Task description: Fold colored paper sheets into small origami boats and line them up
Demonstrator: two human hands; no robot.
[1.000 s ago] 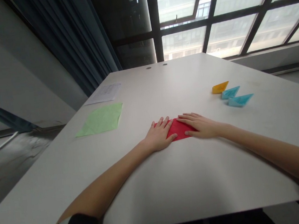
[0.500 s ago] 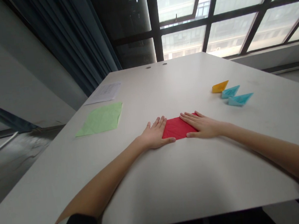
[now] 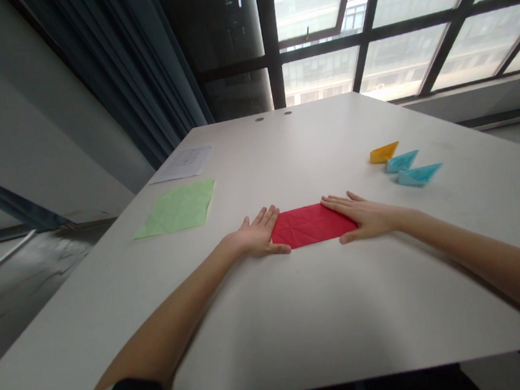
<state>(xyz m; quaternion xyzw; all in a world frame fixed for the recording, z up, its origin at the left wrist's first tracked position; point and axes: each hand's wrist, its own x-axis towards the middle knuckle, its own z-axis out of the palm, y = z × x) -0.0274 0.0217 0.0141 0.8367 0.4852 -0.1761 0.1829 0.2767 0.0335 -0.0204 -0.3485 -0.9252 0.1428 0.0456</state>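
A red sheet of folding paper [image 3: 309,225] lies flat on the white table [image 3: 299,314], a long rectangle with creases showing across its left part. My left hand [image 3: 260,233] rests palm down at its left end, fingers stretched out and touching the edge. At the right end, my right hand [image 3: 365,214] lies flat too, its fingers over the upper right corner and its thumb by the lower edge. Neither hand grasps the paper. Parts of both short ends are hidden under the fingers.
To the right stand a yellow folded paper boat [image 3: 383,153] and two blue ones, the nearer blue paper boat [image 3: 420,174] closest to my right hand. A green paper sheet [image 3: 176,209] lies at left, with a printed white sheet [image 3: 183,164] behind it.
My hands have slid apart along the red paper, the left one leftward and the right one rightward. More of the paper's middle now shows between them.
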